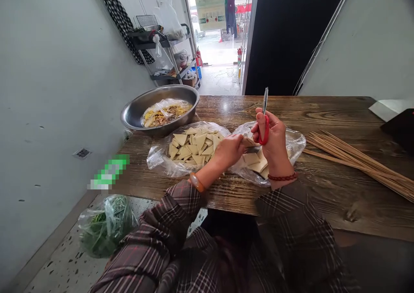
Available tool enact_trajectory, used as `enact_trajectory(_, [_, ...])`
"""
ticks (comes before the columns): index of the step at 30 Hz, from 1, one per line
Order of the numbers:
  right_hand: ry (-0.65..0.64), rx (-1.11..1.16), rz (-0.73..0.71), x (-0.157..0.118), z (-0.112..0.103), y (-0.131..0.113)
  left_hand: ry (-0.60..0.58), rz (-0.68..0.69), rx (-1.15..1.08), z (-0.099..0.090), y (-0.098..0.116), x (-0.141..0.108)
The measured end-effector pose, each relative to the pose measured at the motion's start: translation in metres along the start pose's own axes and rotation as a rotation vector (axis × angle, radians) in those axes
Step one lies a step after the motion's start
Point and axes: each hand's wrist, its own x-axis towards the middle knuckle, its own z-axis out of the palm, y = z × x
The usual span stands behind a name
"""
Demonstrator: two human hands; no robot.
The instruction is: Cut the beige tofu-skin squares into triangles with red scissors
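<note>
My right hand (273,133) is closed around red-handled scissors (265,101), whose blades point up and look shut. To its left, my left hand (229,151) has its fingers curled together above the edges of two clear plastic bags; what they pinch, if anything, is hidden. Many pale tofu-sheet triangles (194,148) lie heaped on the left bag (157,158). Larger pale tofu pieces (255,160) rest on the right bag (296,141), partly behind my right wrist.
A steel basin (129,114) with bagged, skewered food stands at the table's back left. Long bamboo skewers (359,161) lie on the wooden table (323,202) at right. A bag of greens (106,228) sits below the left edge. A shelf cart (171,47) stands near the doorway.
</note>
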Motion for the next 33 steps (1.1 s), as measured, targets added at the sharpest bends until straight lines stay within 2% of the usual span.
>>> enact_trajectory(2, [-0.005, -0.002, -0.017, -0.001, 0.000, -0.003, 0.041, -0.119, -0.230, -0.011, -0.008, -0.002])
enact_trajectory(6, [-0.073, 0.008, -0.026, -0.006, 0.001, -0.009, 0.046, -0.284, -0.911, -0.031, -0.028, -0.008])
enact_trajectory(8, [-0.163, -0.024, -0.014, -0.010, 0.002, -0.010, 0.077, -0.364, -1.173, -0.040, -0.037, -0.011])
enact_trajectory(10, [-0.295, -0.093, 0.023, -0.014, 0.003, -0.011, 0.154, -0.395, -1.326, -0.048, -0.043, -0.015])
enact_trajectory(15, [-0.642, -0.332, 0.114, -0.022, 0.008, -0.009, 0.361, -0.400, -1.521, -0.065, -0.053, -0.019])
enact_trajectory(18, [-0.747, -0.428, 0.151, -0.023, 0.011, -0.006, 0.473, -0.404, -1.583, -0.071, -0.057, -0.022])
enact_trajectory(22, [-0.775, -0.516, 0.173, -0.023, 0.013, 0.000, 0.527, -0.414, -1.638, -0.071, -0.061, -0.026])
enact_trajectory(33, [-0.740, -0.502, 0.192, -0.030, 0.023, 0.015, 0.387, -0.400, -1.702, -0.060, -0.053, -0.036])
